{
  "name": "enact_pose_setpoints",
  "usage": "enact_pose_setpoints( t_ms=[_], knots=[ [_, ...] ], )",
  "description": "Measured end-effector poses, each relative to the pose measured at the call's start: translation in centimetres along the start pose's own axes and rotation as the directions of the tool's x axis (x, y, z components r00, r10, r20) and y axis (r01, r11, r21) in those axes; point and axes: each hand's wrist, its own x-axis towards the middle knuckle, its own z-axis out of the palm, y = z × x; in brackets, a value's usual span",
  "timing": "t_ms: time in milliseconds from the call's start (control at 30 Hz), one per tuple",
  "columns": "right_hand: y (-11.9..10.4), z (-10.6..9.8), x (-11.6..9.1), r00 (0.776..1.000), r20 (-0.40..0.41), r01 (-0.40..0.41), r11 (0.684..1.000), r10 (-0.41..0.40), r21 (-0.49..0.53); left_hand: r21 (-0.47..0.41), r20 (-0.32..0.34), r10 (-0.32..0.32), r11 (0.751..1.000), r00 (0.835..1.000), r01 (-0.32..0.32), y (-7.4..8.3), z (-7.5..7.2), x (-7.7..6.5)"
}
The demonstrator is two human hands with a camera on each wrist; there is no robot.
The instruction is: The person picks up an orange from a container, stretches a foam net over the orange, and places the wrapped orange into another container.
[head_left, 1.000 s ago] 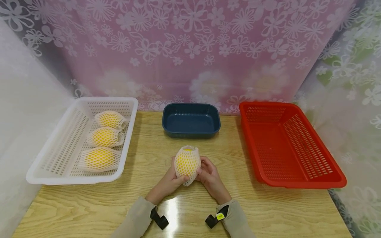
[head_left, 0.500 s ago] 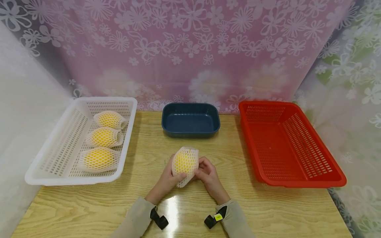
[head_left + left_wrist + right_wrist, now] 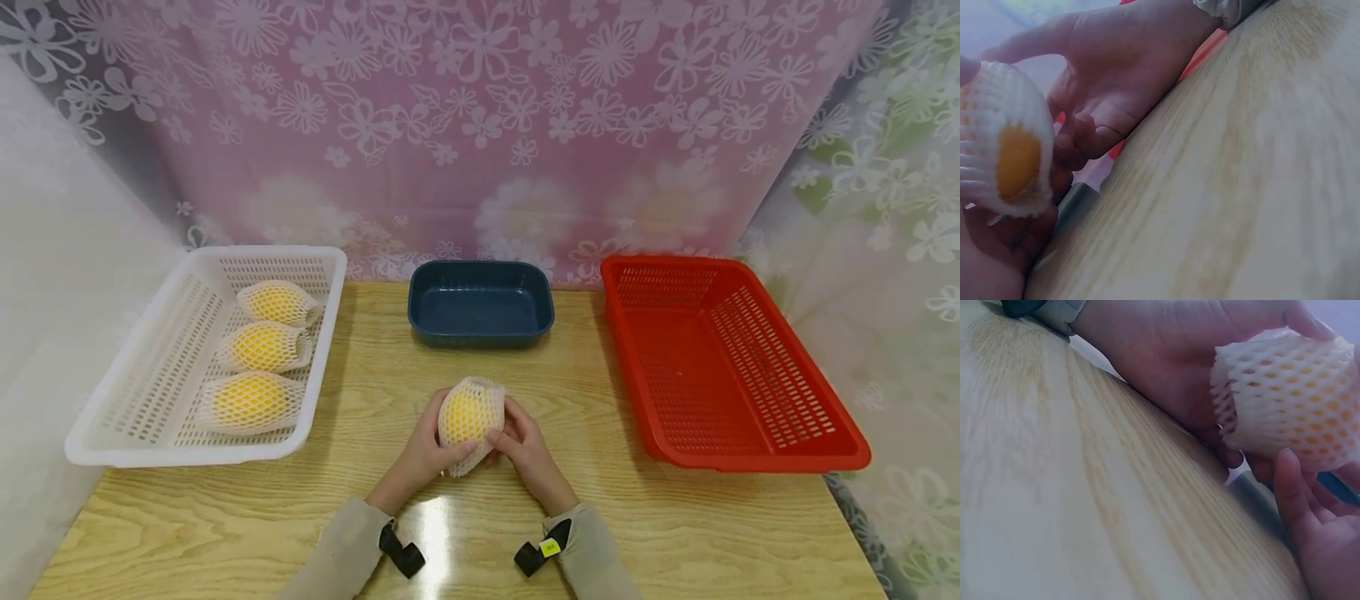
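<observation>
A yellow fruit in a white foam net (image 3: 469, 418) is held a little above the middle of the table. My left hand (image 3: 423, 457) grips it from the left, with the thumb across its near side. On the right side, my right hand (image 3: 531, 457) pinches the net, thumb in front and the other fingers partly hidden behind. The left wrist view shows bare orange-yellow skin at an open end of the foam net (image 3: 997, 94). In the right wrist view the right thumb (image 3: 1290, 481) presses the net from below.
A white basket (image 3: 187, 454) on the left bears 3 more netted yellow fruits (image 3: 255, 402). The dark blue tub (image 3: 480, 340) stands behind the hands. At the right is a red basket (image 3: 757, 462). A floral curtain (image 3: 480, 150) hangs behind the table (image 3: 225, 533).
The netted fruit tilted and shifted slightly left, then came back right and a bit lower. My right thumb has moved onto the net's near side.
</observation>
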Motion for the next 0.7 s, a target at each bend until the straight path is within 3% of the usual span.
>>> enact_pose_setpoints(
  t_ms=[267,400,533,700],
  knots=[
    [-0.14,0.09,0.04,0.998,-0.067,-0.022,0.999,0.018,-0.05,-0.025,-0.023,-0.061,0.998,0.998,0.06,0.1,0.08,0.24],
    [0.07,0.21,0.16,0.999,-0.045,-0.005,0.999,0.003,-0.042,-0.053,-0.082,-0.082,0.996,0.993,0.078,0.17,0.14,0.24],
    [0.21,0.44,0.26,1.0,0.01,0.013,0.994,-0.012,-0.106,-0.083,-0.152,-0.096,0.993,0.984,0.084,0.23,0.25,0.22],
    [0.26,0.72,0.26,1.0,0.006,0.031,0.979,-0.03,-0.201,-0.103,-0.163,-0.093,0.992,0.982,0.077,0.29,0.3,0.27]
  ],
)
